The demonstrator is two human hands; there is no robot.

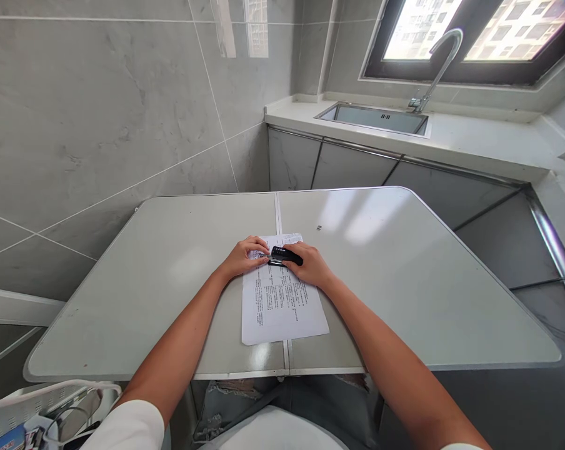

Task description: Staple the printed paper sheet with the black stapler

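Note:
A black stapler [286, 255] lies over the upper part of a printed sheet of paper [287, 312]. My right hand [308, 261] is closed around its right end. My left hand [245, 257] meets the stapler's left end, where a bit of bright metal shows between thumb and fingertips in a pinch. Whether anything small is held there besides the stapler is too fine to make out. Part of the paper's top is hidden under the hands.
The paper rests on a pale folding table [404, 294] across its centre seam. A small strip of staples [319, 228] lies beyond my right hand. At the lower left stands a white basket [52, 400] with items inside. Behind are a counter [474, 134], sink [376, 119] and faucet [444, 59].

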